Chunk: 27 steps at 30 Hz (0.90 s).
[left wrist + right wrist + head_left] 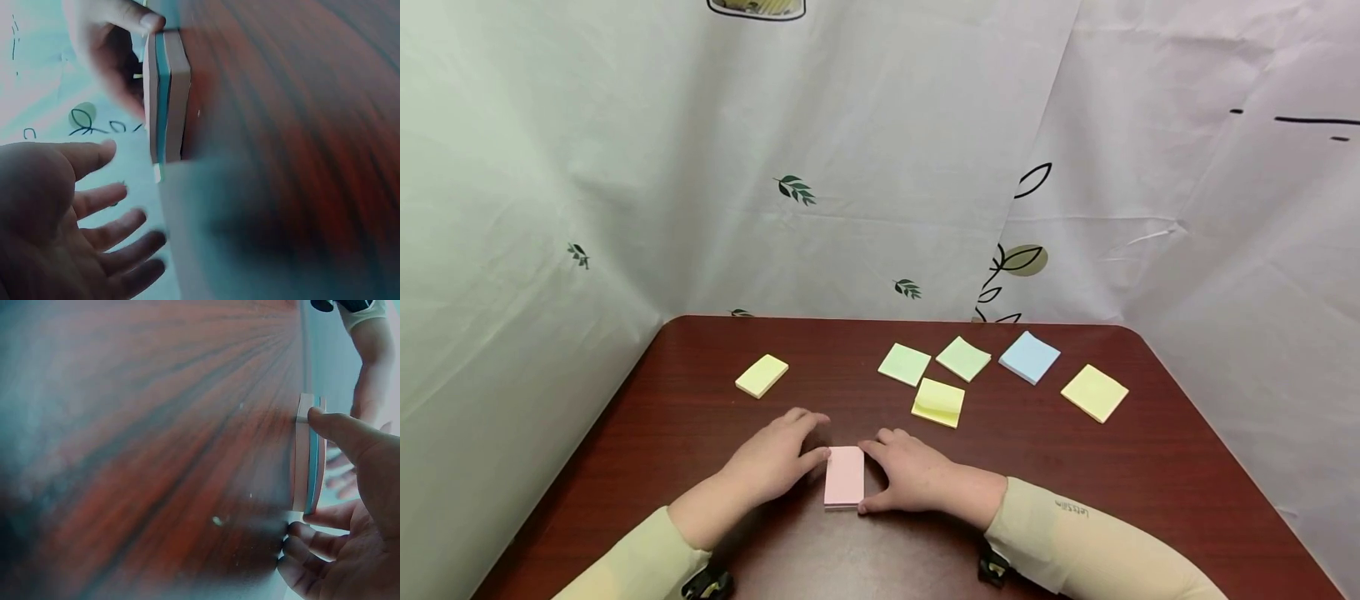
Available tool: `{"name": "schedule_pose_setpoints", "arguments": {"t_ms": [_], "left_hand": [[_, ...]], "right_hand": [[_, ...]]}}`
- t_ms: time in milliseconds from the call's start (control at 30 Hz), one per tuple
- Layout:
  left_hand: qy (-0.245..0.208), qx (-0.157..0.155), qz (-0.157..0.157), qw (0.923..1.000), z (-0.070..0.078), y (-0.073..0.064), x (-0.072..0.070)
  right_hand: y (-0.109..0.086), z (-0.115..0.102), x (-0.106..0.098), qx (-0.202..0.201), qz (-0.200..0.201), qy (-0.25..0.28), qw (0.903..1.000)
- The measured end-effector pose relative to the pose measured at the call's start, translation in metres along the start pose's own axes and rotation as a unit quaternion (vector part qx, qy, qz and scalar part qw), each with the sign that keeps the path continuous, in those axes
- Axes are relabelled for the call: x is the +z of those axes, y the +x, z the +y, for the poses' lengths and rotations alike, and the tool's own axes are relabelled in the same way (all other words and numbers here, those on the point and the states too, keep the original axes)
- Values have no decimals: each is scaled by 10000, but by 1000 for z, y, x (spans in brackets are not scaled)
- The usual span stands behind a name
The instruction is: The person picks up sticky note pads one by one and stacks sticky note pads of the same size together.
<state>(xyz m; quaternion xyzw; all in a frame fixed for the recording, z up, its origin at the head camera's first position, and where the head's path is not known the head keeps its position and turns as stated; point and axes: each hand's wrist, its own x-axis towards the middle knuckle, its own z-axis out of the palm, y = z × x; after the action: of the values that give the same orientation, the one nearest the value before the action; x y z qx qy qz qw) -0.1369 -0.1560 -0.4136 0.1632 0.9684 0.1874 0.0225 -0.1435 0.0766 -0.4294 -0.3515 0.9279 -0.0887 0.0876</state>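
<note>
In front of me on the table is a small stack of sticky note pads (845, 477), pink on top. The wrist views show its layers edge-on, with a blue pad (163, 94) between pink ones. My right hand (916, 473) holds the stack's right side, thumb (334, 425) at the near corner and index finger at the far one. Left of the stack, my left hand (767, 458) has its fingers spread and holds nothing. Its thumb tip lies close to the stack's upper left corner in the head view; the left wrist view shows that hand (69, 219) apart from the stack.
Further back lie a small yellow pad (762, 377) at left, two green pads (905, 364) (964, 359), a yellow pad (938, 402), a blue pad (1030, 357) and another yellow pad (1094, 393) at right. White printed cloth (850, 242) hangs behind the table (1000, 550).
</note>
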Motion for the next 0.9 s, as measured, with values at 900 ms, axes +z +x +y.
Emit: {"name": "schedule_pose_setpoints", "arguments": {"t_ms": [900], "left_hand": [[788, -485, 940, 9913, -36, -12, -21]], "right_hand": [[1, -1, 1, -27, 82, -120, 9999]]}}
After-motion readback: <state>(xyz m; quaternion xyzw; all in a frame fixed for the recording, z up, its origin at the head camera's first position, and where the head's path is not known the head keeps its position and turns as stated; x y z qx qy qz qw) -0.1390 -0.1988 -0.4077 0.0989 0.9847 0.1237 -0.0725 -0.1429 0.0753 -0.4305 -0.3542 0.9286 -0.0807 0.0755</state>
